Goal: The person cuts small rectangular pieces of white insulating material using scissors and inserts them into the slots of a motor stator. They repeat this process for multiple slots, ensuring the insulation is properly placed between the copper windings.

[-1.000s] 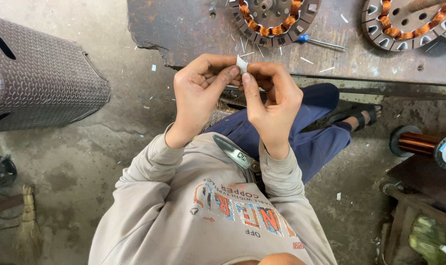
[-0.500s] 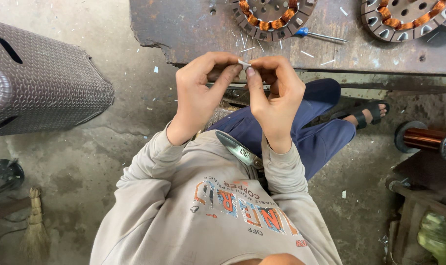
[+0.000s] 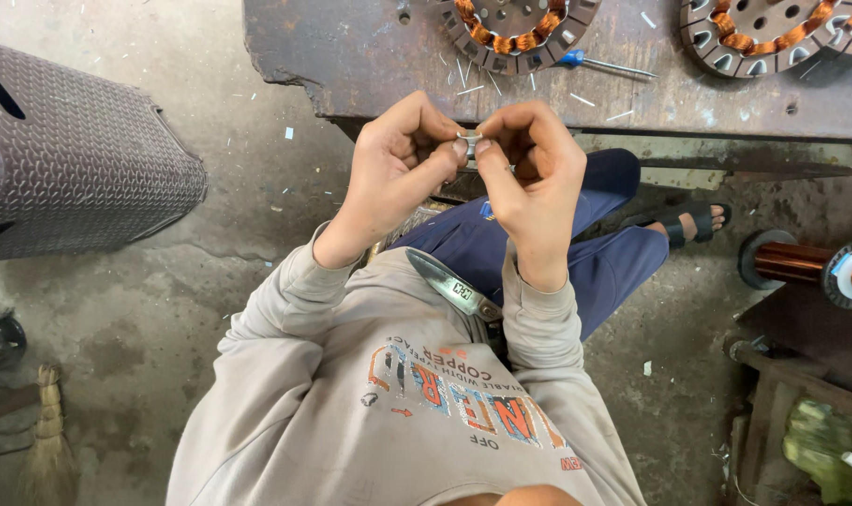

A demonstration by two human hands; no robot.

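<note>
My left hand [image 3: 398,155] and my right hand [image 3: 529,164] meet in front of my chest, fingertips pinched together on a small white slip of paper [image 3: 469,142] folded between them. Both thumbs and forefingers press on it from either side. The hands hover just below the edge of a low metal workbench [image 3: 370,66]. A motor stator [image 3: 515,28] wound with copper wire lies on the bench right above my hands. A pair of scissors [image 3: 456,286] rests on my lap against my grey sweatshirt.
A blue-handled screwdriver [image 3: 599,64] and a second stator [image 3: 773,33] lie on the bench. A dark woven plastic stool [image 3: 70,159] stands at the left. A spool of copper wire [image 3: 806,264] sits at the right, a broom [image 3: 46,440] at the lower left.
The white slip stood up between my fingers a second ago; now it is folded down and pinched tighter. Both hands have stayed close together while the view shifted slightly.
</note>
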